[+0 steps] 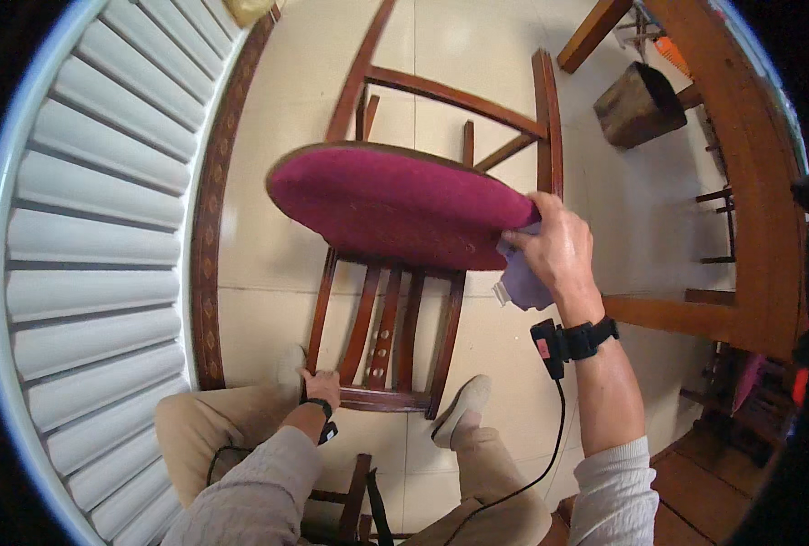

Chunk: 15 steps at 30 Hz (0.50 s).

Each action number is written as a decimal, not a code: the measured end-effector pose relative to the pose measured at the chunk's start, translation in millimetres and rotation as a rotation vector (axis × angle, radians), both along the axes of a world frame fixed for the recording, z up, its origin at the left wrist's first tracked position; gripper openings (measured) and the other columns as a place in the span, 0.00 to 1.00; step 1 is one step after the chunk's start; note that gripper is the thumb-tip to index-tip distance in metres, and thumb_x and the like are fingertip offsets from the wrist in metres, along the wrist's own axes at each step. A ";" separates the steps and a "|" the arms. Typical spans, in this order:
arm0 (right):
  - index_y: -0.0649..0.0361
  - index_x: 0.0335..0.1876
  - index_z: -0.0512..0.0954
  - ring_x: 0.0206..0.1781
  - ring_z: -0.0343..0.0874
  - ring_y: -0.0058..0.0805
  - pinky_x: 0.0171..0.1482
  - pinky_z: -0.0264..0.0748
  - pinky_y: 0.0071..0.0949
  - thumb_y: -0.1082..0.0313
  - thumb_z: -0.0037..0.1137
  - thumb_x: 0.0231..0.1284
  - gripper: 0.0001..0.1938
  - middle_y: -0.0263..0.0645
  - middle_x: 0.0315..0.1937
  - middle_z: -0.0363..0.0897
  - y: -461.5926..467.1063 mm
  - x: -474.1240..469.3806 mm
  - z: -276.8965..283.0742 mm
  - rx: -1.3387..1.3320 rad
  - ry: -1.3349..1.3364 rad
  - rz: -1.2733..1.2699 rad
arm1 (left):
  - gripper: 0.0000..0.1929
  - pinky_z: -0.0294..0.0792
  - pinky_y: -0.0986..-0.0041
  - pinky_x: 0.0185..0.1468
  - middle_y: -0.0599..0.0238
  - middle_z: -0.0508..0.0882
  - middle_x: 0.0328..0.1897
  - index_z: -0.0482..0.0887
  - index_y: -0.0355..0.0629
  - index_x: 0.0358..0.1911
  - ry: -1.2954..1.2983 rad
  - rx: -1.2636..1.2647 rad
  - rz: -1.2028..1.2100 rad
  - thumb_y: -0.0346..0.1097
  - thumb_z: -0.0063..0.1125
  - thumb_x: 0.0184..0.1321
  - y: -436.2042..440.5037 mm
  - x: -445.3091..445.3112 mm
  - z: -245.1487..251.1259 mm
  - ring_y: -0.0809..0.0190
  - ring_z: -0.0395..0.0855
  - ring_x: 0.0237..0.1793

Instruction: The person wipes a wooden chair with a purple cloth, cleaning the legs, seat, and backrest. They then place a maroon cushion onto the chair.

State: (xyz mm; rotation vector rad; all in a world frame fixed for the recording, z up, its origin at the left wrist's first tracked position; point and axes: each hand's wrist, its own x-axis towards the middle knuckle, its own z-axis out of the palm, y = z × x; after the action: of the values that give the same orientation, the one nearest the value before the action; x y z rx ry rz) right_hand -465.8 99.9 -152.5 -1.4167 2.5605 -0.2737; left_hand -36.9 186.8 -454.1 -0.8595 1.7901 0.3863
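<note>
A wooden chair [544, 130] lies tipped over on the tiled floor, its slatted back toward me and its legs pointing away. Its magenta upholstered seat [390, 205] stands on edge. My left hand [324, 389] grips the left corner of the chair back's top rail [384, 399]. At the seat's right edge, my right hand [558, 242] holds the rim, with a light purple cloth [527, 280] bunched under the fingers and hanging below. A pale tag shows at the cloth's lower edge. Both wrists wear black straps with small devices; a cable runs from the right one.
White slatted panels [97, 273] line the left side behind a dark wooden floor border [210, 273]. At right stand a wooden table [759, 170] and a dark bin [639, 106]. My feet flank the chair back; part of another wooden seat frame [353, 498] is below me.
</note>
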 end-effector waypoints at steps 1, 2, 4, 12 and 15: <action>0.57 0.50 0.81 0.48 0.84 0.46 0.54 0.78 0.41 0.61 0.75 0.44 0.24 0.47 0.44 0.85 2.1 -12.9 -0.4 -0.017 -0.025 -0.010 | 0.18 0.48 0.28 0.65 0.64 0.83 0.52 0.79 0.50 0.54 0.025 -0.037 -0.002 0.42 0.58 0.60 -5.7 -1.3 4.6 0.56 0.77 0.60; 0.58 0.48 0.81 0.48 0.84 0.47 0.52 0.78 0.42 0.60 0.75 0.43 0.24 0.47 0.43 0.85 5.1 -26.5 -0.8 -0.040 -0.049 -0.021 | 0.16 0.50 0.29 0.62 0.63 0.85 0.46 0.82 0.49 0.50 0.084 -0.099 -0.020 0.42 0.59 0.59 -9.4 2.3 11.9 0.54 0.78 0.56; 0.58 0.47 0.81 0.47 0.84 0.49 0.50 0.77 0.43 0.59 0.75 0.42 0.24 0.48 0.42 0.85 11.9 -52.3 -3.2 -0.069 -0.105 -0.061 | 0.12 0.52 0.31 0.59 0.61 0.87 0.42 0.86 0.50 0.43 0.129 -0.173 -0.030 0.41 0.58 0.58 -24.8 5.2 22.9 0.54 0.80 0.53; 0.66 0.44 0.83 0.35 0.84 0.30 0.42 0.79 0.30 0.72 0.72 0.42 0.19 0.42 0.34 0.86 31.6 -84.8 -60.2 -0.287 -0.527 -0.271 | 0.13 0.49 0.31 0.63 0.63 0.87 0.43 0.88 0.49 0.45 0.042 -0.350 -0.320 0.41 0.54 0.63 -112.1 47.5 110.6 0.54 0.81 0.54; 0.67 0.45 0.83 0.33 0.84 0.30 0.40 0.78 0.31 0.72 0.74 0.39 0.22 0.43 0.32 0.87 40.1 -87.9 -78.4 -0.352 -0.686 -0.327 | 0.16 0.50 0.32 0.60 0.64 0.87 0.50 0.87 0.50 0.50 -0.112 -0.274 -0.445 0.46 0.54 0.64 -163.5 46.5 174.5 0.54 0.83 0.53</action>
State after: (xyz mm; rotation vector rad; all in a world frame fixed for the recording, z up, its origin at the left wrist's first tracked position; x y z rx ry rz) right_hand -553.8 139.9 -230.9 -0.7678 2.1901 -1.0930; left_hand 9.6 23.2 -279.6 -0.6258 1.8897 -0.1954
